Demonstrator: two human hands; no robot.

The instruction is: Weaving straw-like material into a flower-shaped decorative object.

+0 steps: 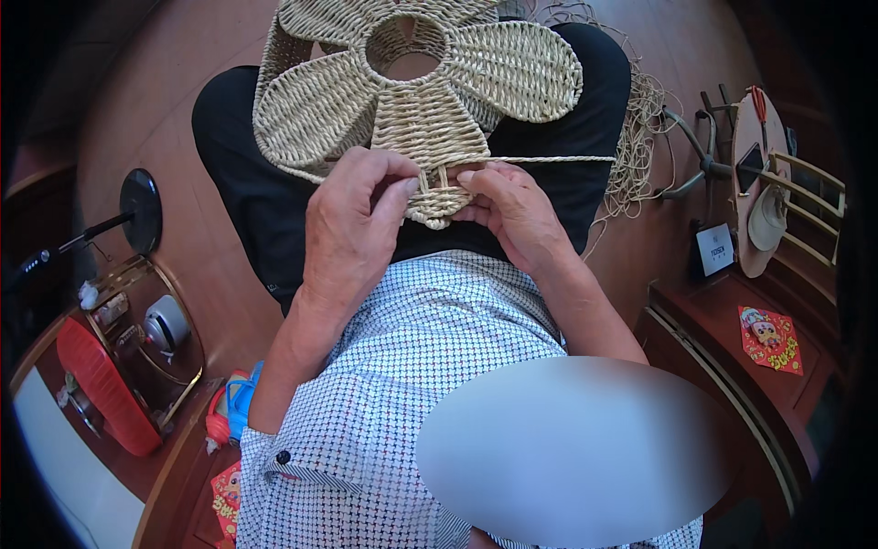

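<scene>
A flower-shaped woven basketwork piece (429, 123) of pale twisted cord rests across my lap, with a round opening (411, 58) at its centre. My left hand (360, 206) pinches the left side of the petal nearest me, close to its tip. On that petal's other side, my right hand (511, 206) has its thumb and fingers on the weave. Between the hands, bare upright strands show above a woven tip (439, 202). A strand of cord (555, 159) runs from the petal rightward past my right hand. The fingertips behind the weave are partly hidden.
Loose cord (641, 144) lies heaped on the floor beyond my right knee. Further right stand a round stool (754, 240) carrying a phone and scissors, and a white box (715, 249). At left are a round black stand base (140, 211), a trolley (185, 343) and a red basin (103, 388).
</scene>
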